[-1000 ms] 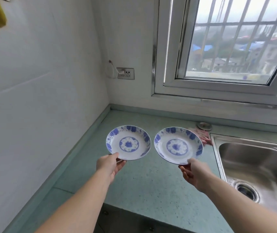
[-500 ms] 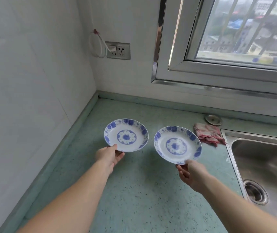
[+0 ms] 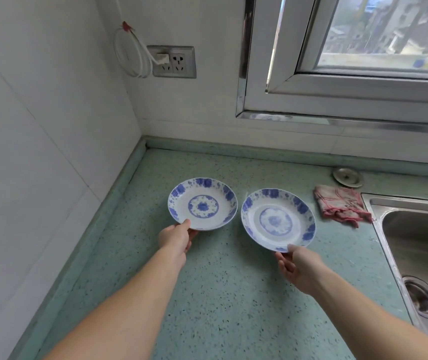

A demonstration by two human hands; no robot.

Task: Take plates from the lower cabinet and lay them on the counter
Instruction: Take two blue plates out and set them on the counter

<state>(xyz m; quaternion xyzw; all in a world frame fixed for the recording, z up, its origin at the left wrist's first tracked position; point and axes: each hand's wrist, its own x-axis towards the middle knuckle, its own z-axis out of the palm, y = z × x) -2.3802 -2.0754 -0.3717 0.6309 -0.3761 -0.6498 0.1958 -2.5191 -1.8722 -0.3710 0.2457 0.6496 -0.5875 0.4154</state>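
Two blue-and-white plates, one per hand, are over the counter toward its back left corner. Left hand pinches the left plate at its near rim, thumb on top, fingers tucked beneath. The plate runs straight away from the hand toward the back edge, close to level. Right hand clamps the right plate the same way, thumb over the near rim, fingers under. This one is tipped, face turned up toward the camera, far rim seemingly higher than near rim. The plates sit side by side, rims just apart. Whether either base touches the counter I cannot tell (the left reads lower, shadow tight beneath it). Round things, so there is no long axis to mind; what counts is that each plate lies wholly beyond its hand, with bare counter under both. Judgement: set-down is the step in hand. The left wants only a short drop and release, while the right must level first. A cloth lies near the right plate, between it and the sink at the right edge, so a rightward drift could land the rim on it.
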